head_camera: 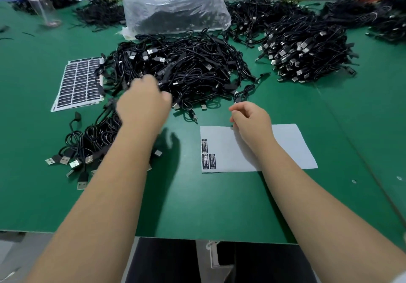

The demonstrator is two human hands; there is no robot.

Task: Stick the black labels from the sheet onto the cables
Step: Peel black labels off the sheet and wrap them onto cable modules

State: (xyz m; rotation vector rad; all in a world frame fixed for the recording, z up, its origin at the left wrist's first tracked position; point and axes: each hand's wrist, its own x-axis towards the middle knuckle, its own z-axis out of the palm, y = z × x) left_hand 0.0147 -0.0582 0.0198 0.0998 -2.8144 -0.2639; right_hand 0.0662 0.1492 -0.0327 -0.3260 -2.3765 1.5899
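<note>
A tangled pile of black USB cables point(186, 69) lies in the middle of the green table point(208, 206). My left hand point(142, 100), blurred, reaches over the pile's near left edge with its fingers down among the cables; I see no cable gripped. A pale backing sheet point(287, 146) lies in front of me with three black labels point(208, 157) left at its near left corner. My right hand point(250, 120) hovers at the sheet's far edge, fingers loosely curled, holding nothing visible. A full sheet of black labels point(79, 83) lies left of the pile.
A smaller bunch of cables point(87, 144) lies by my left forearm. A neater cable heap point(307, 50) sits at the right, with more heaps behind. A clear plastic bag point(173, 3) and a clear bottle point(39, 3) stand at the back.
</note>
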